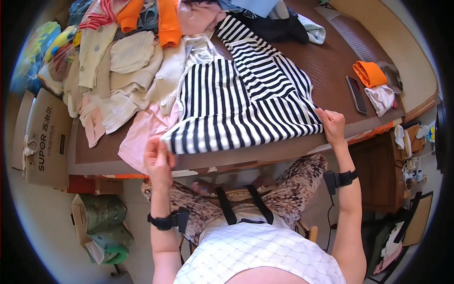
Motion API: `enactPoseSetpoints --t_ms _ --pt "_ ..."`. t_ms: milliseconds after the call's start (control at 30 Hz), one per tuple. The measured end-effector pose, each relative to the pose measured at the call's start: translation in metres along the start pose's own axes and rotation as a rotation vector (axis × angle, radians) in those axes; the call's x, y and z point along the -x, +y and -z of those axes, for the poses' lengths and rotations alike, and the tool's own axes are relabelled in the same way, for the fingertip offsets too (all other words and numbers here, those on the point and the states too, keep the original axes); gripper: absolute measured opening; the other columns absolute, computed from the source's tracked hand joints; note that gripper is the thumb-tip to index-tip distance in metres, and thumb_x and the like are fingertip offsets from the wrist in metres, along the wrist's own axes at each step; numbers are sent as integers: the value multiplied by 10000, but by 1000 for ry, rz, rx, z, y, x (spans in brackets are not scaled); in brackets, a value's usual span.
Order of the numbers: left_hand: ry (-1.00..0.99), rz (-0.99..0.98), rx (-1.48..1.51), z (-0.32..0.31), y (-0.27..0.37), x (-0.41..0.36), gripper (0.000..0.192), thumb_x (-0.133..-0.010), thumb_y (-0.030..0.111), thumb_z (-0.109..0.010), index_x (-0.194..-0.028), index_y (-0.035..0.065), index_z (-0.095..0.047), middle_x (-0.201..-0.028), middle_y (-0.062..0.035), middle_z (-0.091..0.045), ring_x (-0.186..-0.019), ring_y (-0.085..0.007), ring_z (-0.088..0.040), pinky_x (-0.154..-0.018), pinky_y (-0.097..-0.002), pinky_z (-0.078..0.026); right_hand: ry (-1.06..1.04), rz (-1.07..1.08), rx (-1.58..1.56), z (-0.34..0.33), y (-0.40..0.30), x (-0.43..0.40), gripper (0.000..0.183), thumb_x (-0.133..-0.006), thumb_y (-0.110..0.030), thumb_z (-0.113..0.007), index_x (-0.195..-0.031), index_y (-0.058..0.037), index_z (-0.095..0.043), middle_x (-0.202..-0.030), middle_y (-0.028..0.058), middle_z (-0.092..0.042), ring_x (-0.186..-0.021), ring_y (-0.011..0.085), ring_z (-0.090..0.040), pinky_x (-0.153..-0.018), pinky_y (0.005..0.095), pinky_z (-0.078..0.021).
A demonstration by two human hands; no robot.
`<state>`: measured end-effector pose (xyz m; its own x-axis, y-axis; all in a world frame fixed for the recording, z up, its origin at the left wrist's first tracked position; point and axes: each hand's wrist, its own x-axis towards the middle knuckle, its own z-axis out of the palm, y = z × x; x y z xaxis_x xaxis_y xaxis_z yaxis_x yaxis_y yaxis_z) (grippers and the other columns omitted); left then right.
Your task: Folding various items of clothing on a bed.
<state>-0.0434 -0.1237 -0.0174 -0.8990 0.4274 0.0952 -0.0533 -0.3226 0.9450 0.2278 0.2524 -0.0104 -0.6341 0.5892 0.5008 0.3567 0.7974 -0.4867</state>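
A black-and-white striped garment [244,120] lies spread before me along the near edge of a brown mat-covered bed [326,74]. My left hand [158,158] pinches its near left corner. At the near right corner, my right hand [332,124] grips the cloth in a fist. The near edge is stretched between the two hands, while the far part lies loosely with its stripes running in several directions. A pink garment [142,138] lies beside my left hand, partly under the striped cloth. Cream knitwear with buttons [166,81] touches the striped garment's left side.
Clothes in a heap, with an orange garment [169,25] among them, cover the far left. At right lie a phone [356,95], a folded orange cloth [369,74] and a white cloth [380,99]. A cardboard box [48,138] and a green bag [104,216] stand left.
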Motion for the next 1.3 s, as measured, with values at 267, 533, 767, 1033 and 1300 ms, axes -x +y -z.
enactPoseSetpoints --t_ms 267,533,767,1033,1300 --pt "-203 -217 -925 1 23 -2 165 -862 100 -667 -981 6 -604 -795 -46 -558 -661 -136 -478 -598 -281 -399 -130 83 164 17 -7 2 493 -849 -412 -642 -587 -17 -508 -594 167 -499 -587 340 -506 -554 429 -380" --pt "-354 -556 -1155 -60 7 -36 197 -781 62 -694 -898 -17 -557 -880 -154 -504 -853 -328 -518 -776 -393 -418 -135 -171 -12 -5 -43 -24 364 -897 -335 -596 -788 9 -645 -784 212 -626 -761 375 -615 -678 424 -473" --pt "-252 -237 -746 -39 5 -37 123 -908 52 -556 -820 -1 -488 -751 -115 -516 -689 -214 -503 -669 -322 -405 35 -274 -196 -12 -29 -16 246 -935 -219 -561 -815 -4 -565 -694 202 -575 -639 375 -565 -598 410 -441" --pt "-233 85 -788 -47 8 -29 113 -952 86 -537 -1053 36 -529 -592 42 -436 -562 -18 -394 -484 -218 -287 -47 -200 93 -18 -29 -10 325 -914 -308 -577 -725 -43 -573 -630 207 -590 -637 397 -600 -583 474 -445" --pt "-181 -309 -938 -40 -6 -5 240 -906 -23 -529 -1141 22 -526 -622 -28 -443 -544 -87 -417 -492 -259 -317 5 -238 253 -10 -31 15 298 -879 -311 -611 -711 -65 -605 -589 189 -580 -575 379 -590 -533 470 -429"
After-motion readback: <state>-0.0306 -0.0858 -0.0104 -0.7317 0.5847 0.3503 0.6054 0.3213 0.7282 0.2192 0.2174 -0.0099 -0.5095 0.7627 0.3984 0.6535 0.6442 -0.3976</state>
